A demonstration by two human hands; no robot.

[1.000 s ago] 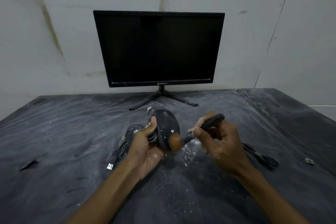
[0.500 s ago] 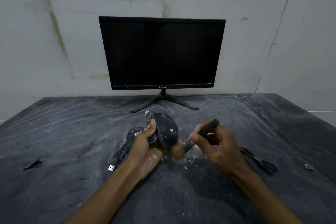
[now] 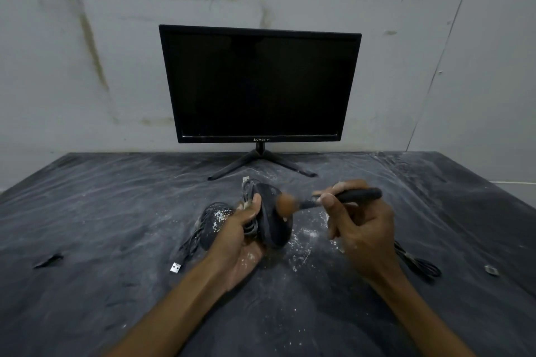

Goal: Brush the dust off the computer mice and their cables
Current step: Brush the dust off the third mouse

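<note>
My left hand (image 3: 240,238) grips a black computer mouse (image 3: 274,226) on its side above the table, together with its bundled cable, whose USB plug (image 3: 245,179) sticks up behind. My right hand (image 3: 359,229) holds a black-handled brush (image 3: 348,197); its brown bristles (image 3: 285,204) touch the upper part of the mouse. A second dusty mouse (image 3: 213,222) lies on the table just left of my left hand, its cable ending in a USB plug (image 3: 175,267). Another coiled cable (image 3: 417,265) lies right of my right wrist.
A black monitor (image 3: 259,84) on a splayed stand stands at the back against the wall. The dark table cover (image 3: 87,211) is streaked with white dust, thickest under the mouse. A small object (image 3: 491,270) lies at the far right, a dark scrap (image 3: 48,260) at the left.
The brush head has moved up from the lower edge of the held mouse to its upper part. The view has tilted downward slightly; my left hand keeps the same hold.
</note>
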